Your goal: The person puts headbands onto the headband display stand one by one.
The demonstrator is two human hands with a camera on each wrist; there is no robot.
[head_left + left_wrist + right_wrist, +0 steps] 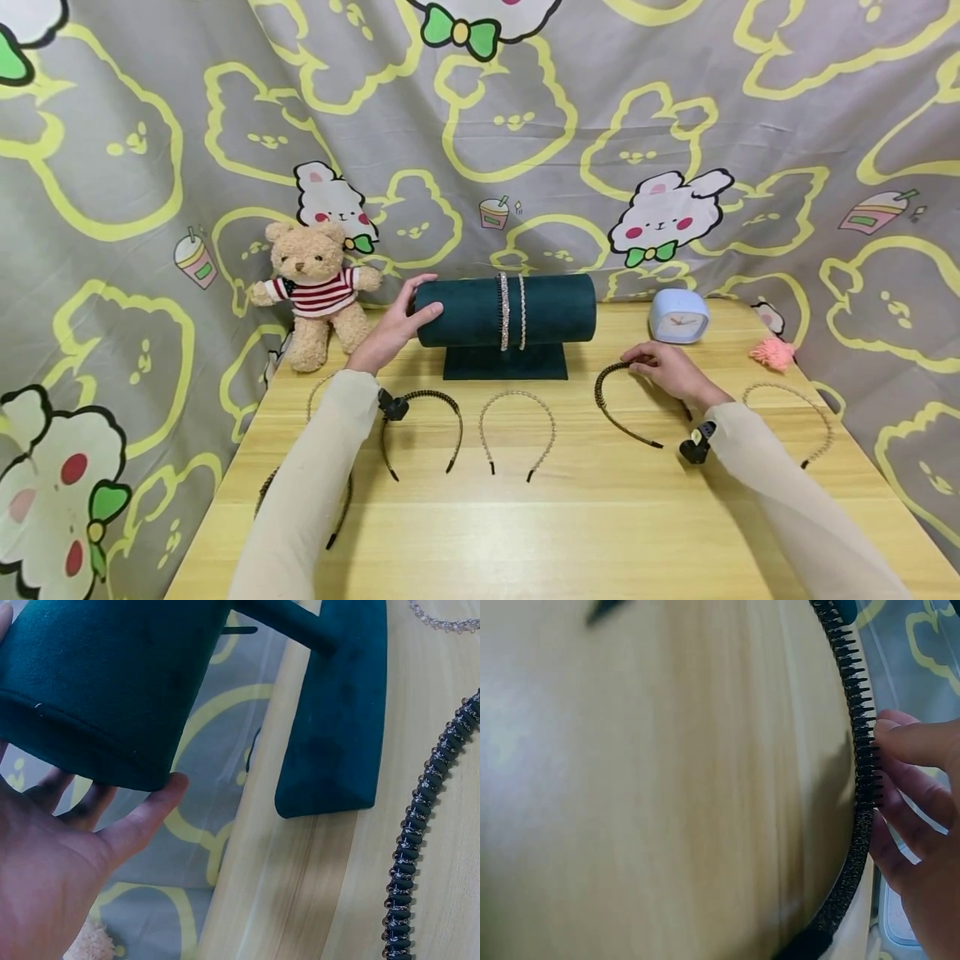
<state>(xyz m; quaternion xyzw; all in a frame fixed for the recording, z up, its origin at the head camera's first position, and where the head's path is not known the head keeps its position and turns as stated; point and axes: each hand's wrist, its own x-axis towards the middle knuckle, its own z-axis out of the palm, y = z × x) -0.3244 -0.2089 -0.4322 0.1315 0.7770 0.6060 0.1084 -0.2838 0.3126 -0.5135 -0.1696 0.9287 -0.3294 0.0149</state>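
A dark green velvet headband stand (465,312) has a horizontal roll above a flat base. Two headbands sit round its middle: a sparkly one (504,312) with dark teeth and a thin pale beaded one (522,312). My left hand (397,325) holds the roll's left end, thumb in front; the left wrist view shows its fingers spread around that end (90,761). On the right, my right hand (671,371) pinches a dark coiled headband (600,392) at its top curve. The right wrist view shows thumb and fingertips on its toothed band (862,750).
On the wooden table (570,533) lie another dark headband (431,394), a pale beaded one (517,393) and another pale one (825,421). More headbands are partly hidden by my left sleeve. Behind stand a teddy bear (311,258), a blue clock (678,315) and a pink fuzzy item (772,354).
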